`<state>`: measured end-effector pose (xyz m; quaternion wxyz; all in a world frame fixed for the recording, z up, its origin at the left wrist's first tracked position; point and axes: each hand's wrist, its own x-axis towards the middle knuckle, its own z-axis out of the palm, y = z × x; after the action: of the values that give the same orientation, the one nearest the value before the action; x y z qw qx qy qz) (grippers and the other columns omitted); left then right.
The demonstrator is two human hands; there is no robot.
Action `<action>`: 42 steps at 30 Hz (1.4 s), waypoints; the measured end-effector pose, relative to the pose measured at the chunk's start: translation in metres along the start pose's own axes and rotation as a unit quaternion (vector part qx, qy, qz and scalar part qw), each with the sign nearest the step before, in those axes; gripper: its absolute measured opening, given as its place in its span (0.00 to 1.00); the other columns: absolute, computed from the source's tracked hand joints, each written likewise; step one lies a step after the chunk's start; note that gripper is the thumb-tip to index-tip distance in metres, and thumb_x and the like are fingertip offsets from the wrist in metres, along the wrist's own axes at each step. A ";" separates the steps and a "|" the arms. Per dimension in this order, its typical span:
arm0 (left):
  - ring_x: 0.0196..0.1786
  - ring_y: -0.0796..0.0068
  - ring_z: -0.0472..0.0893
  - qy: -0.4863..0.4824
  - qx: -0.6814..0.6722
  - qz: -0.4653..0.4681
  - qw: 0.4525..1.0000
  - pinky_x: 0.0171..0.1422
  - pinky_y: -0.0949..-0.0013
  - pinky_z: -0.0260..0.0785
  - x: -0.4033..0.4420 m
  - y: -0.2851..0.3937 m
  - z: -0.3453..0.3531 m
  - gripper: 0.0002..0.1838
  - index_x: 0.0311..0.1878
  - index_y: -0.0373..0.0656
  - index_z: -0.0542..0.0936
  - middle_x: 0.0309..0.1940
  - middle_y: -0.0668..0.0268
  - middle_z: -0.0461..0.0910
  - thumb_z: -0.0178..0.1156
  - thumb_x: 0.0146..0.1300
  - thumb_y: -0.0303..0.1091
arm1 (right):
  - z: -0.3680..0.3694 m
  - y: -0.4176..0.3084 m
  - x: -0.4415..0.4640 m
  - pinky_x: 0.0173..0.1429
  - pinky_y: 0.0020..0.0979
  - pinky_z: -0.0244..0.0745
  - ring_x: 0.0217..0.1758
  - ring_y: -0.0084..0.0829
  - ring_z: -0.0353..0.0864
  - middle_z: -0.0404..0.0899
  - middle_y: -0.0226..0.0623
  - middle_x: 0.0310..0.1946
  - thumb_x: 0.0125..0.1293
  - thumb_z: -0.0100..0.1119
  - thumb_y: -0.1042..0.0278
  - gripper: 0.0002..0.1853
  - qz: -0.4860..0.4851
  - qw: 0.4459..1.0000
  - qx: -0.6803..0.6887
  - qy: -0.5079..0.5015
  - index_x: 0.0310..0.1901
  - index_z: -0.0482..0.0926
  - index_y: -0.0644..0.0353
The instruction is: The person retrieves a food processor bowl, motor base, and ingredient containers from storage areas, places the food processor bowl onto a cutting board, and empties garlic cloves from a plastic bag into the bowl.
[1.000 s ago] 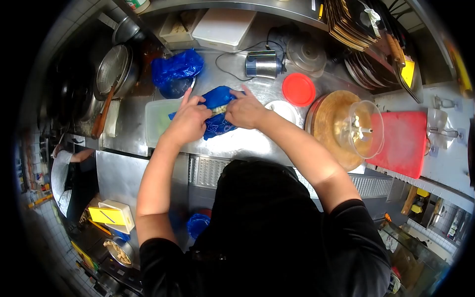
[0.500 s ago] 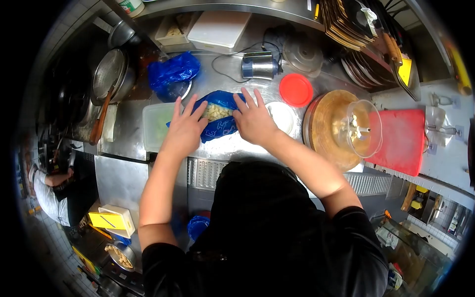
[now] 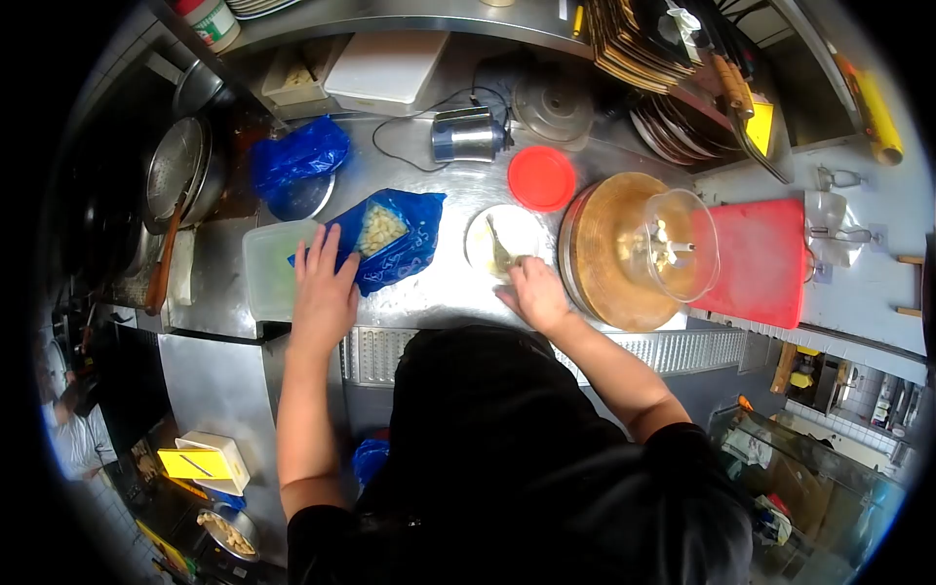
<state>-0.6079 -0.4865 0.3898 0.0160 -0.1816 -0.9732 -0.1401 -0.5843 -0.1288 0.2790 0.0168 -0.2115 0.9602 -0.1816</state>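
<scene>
A blue plastic bag (image 3: 414,246) lies on the steel counter, its mouth showing pale peeled pieces that look like garlic cloves (image 3: 380,228). My left hand (image 3: 325,288) rests at the bag's left edge with fingers stretched, beside a translucent tub (image 3: 268,268). Over on the right, my right hand (image 3: 539,292) is at the near rim of a round white container (image 3: 526,232). A spoon (image 3: 498,249) leans inside that container. My right fingertips meet the spoon's near end, while the thumb stands apart below the rim.
A round wooden chopping board (image 3: 600,244) carries a clear bowl (image 3: 704,283) and more pale pieces. A red lid (image 3: 542,178), a steel appliance (image 3: 463,135) with a cord and a red cutting board (image 3: 756,258) are nearby. Another person (image 3: 83,444) is at far left.
My right hand has left the bag and moved right to the white container with the spoon. My left hand stays by the bag, which now lies turned and more spread. The camera view has shifted.
</scene>
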 end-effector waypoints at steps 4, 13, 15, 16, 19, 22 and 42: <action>0.77 0.44 0.59 0.011 0.000 0.004 1.000 0.79 0.37 0.48 0.000 0.004 0.006 0.18 0.50 0.37 0.83 0.72 0.45 0.64 0.65 0.53 0.22 | 0.020 0.020 -0.013 0.45 0.44 0.78 0.42 0.46 0.79 0.76 0.44 0.39 0.57 0.69 0.64 0.16 -0.036 0.999 0.000 0.007 0.43 0.77 0.61; 0.77 0.43 0.59 0.034 -0.029 0.000 0.999 0.79 0.36 0.47 -0.002 0.000 0.022 0.12 0.42 0.41 0.85 0.72 0.45 0.64 0.66 0.53 0.22 | -0.008 0.007 0.044 0.46 0.43 0.81 0.43 0.46 0.82 0.78 0.45 0.45 0.60 0.68 0.64 0.14 0.011 0.994 0.015 0.105 0.45 0.80 0.59; 0.77 0.42 0.58 0.058 -0.049 -0.016 0.997 0.79 0.35 0.46 -0.002 0.002 0.024 0.14 0.44 0.41 0.85 0.73 0.45 0.62 0.66 0.52 0.22 | -0.012 -0.021 0.064 0.46 0.42 0.82 0.43 0.46 0.83 0.78 0.44 0.50 0.61 0.69 0.64 0.14 -0.041 0.988 0.084 0.120 0.48 0.81 0.56; 0.78 0.41 0.56 0.057 -0.039 -0.025 0.997 0.79 0.33 0.43 0.000 0.003 0.022 0.18 0.47 0.44 0.86 0.74 0.45 0.60 0.67 0.50 0.22 | -0.024 -0.041 0.076 0.47 0.42 0.82 0.44 0.47 0.84 0.76 0.45 0.55 0.63 0.68 0.63 0.15 -0.044 0.986 0.128 0.093 0.50 0.82 0.54; 0.79 0.40 0.54 0.033 0.042 -0.032 0.998 0.79 0.32 0.41 0.007 -0.006 0.019 0.23 0.51 0.45 0.85 0.75 0.45 0.59 0.68 0.47 0.22 | -0.021 -0.085 0.112 0.49 0.42 0.83 0.45 0.48 0.85 0.68 0.52 0.66 0.68 0.63 0.58 0.17 -0.114 0.977 0.155 0.095 0.56 0.82 0.48; 0.73 0.48 0.65 0.007 0.067 -0.029 0.997 0.80 0.33 0.40 0.011 -0.018 0.018 0.26 0.54 0.48 0.85 0.69 0.47 0.67 0.66 0.48 0.21 | -0.019 -0.109 0.137 0.50 0.42 0.83 0.47 0.49 0.86 0.63 0.58 0.71 0.71 0.57 0.55 0.18 -0.081 0.991 0.101 -0.018 0.60 0.80 0.45; 0.41 0.49 0.80 0.049 -0.100 0.030 0.993 0.47 0.52 0.76 0.026 0.041 0.017 0.06 0.30 0.34 0.80 0.35 0.52 0.77 0.57 0.49 0.15 | -0.050 -0.072 0.096 0.61 0.43 0.76 0.52 0.53 0.82 0.82 0.56 0.48 0.57 0.58 0.77 0.19 0.059 0.974 0.216 -0.010 0.52 0.83 0.68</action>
<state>-0.6172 -0.4360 0.3866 0.0497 -0.2045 -0.9463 -0.2454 -0.6482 -0.2116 0.3557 0.0825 -0.1474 0.9087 -0.3817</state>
